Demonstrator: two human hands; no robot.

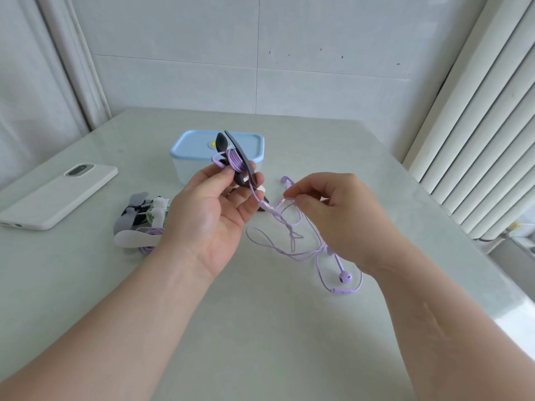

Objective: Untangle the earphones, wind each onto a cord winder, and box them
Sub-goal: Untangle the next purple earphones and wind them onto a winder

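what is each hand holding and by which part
The left hand grips the dark cord winder by its lower end. The right hand pinches the purple earphone cord on its loose stretch beside the winder.

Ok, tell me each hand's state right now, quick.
Left hand: holds the winder, with cord partly wound on it.
Right hand: pinches the loose cord between its fingertips.

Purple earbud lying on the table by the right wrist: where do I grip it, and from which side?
Pinch the earbud by its thin stem, just behind the round head, coming straight down from above: it lies flat, stem pointing away, with cord looped close alongside.
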